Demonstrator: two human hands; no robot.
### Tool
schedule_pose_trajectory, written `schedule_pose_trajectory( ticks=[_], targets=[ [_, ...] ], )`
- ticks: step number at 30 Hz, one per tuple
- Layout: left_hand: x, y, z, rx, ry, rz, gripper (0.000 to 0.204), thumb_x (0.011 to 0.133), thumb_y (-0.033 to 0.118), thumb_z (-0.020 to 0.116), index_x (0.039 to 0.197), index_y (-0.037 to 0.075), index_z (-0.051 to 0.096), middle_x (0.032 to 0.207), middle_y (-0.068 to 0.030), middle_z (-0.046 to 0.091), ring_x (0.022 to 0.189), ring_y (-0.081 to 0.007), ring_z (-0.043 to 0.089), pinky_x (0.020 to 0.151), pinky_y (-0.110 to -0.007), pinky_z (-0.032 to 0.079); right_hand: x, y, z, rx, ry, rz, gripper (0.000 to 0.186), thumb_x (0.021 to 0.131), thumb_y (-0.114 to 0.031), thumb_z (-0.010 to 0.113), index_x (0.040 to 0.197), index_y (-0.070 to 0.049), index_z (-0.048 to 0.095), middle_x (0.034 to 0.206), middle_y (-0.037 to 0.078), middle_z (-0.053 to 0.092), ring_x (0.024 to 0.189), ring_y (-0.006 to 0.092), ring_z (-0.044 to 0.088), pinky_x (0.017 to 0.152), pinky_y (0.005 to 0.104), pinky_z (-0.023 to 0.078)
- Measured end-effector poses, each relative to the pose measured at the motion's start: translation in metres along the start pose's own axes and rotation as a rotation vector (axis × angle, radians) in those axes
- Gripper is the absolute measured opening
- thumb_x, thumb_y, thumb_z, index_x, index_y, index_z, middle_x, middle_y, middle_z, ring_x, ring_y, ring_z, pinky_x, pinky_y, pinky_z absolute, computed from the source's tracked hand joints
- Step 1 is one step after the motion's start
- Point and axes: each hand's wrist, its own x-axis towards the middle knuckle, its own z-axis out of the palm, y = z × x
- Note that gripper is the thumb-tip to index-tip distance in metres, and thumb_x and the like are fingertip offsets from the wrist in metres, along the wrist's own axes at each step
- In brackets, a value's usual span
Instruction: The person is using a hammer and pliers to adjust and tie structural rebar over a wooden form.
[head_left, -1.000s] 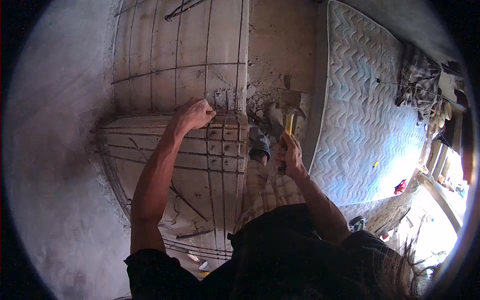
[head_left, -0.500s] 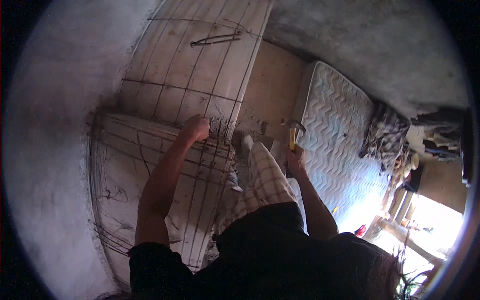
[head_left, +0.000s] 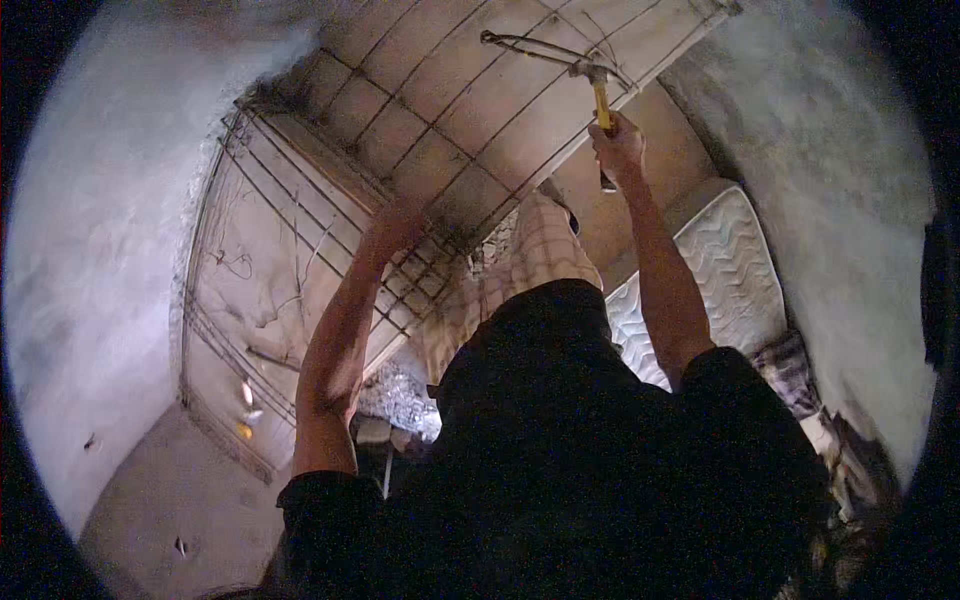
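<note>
My right hand (head_left: 619,147) is raised, its fingers wrapped round the yellow handle of a claw hammer (head_left: 600,98). The hammer's head is over the upper panel's edge, close to a pair of long-handled pincers (head_left: 535,48) lying on the rod grid. My left hand (head_left: 400,226) is low at the corner where crossed steel rods (head_left: 415,280) meet the upper panel (head_left: 425,160). It is blurred and looks closed; whatever it holds, if anything, is hidden. Thin rods in a grid cover that panel.
A lower panel (head_left: 260,240) with rods and loose wires lies left of my legs. A bare wall (head_left: 120,200) rises at the left, another (head_left: 830,180) at the right. A white quilted mattress (head_left: 735,265) stands at the right. Grey rubble (head_left: 400,395) shows below the rods.
My right hand has lifted the hammer up and forward, from beside the mattress to over the upper panel. My left hand stays near the rod corner. The whole view has turned.
</note>
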Motion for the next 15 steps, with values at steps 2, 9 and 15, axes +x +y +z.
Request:
schedule_pose_trajectory(
  ticks=[2, 9, 15],
  targets=[
    [0.000, 0.015, -0.013, 0.068, -0.181, -0.086, 0.028, 0.073, 0.017, 0.056, 0.099, 0.006, 0.061, 0.101, -0.0139, 0.060, 0.101, -0.0283, 0.055, 0.085, -0.049, 0.041, 0.030, 0.008, -0.004, 0.041, -0.076, 0.031, 0.028, 0.073, -0.023, 0.060, 0.092, -0.003, 0.057, 0.062, 0.012, 0.058, 0.055, 0.0225, 0.058, 0.056, 0.0358, 0.047],
    [-0.024, 0.028, -0.019, 0.273, -0.164, -0.090, 0.030, 0.070, 0.020, 0.061, 0.100, 0.015, 0.061, 0.093, -0.0096, 0.062, 0.089, -0.0274, 0.058, 0.075, -0.044, 0.047, 0.052, -0.004, -0.022, -0.020, -0.387, -0.199, 0.028, 0.073, -0.020, 0.058, 0.095, -0.003, 0.056, 0.065, 0.014, 0.058, 0.058, 0.0218, 0.058, 0.056, 0.0351, 0.045],
    [0.000, 0.051, -0.055, 0.097, -0.312, -0.282, 0.024, 0.065, 0.020, 0.057, 0.087, 0.012, 0.063, 0.090, -0.0138, 0.062, 0.088, -0.0320, 0.058, 0.081, -0.047, 0.043, 0.051, 0.030, -0.016, 0.016, -0.551, -0.315, 0.028, 0.077, -0.017, 0.059, 0.100, -0.001, 0.055, 0.070, 0.009, 0.056, 0.063, 0.0122, 0.051, 0.059, 0.0288, 0.043]
  ],
)
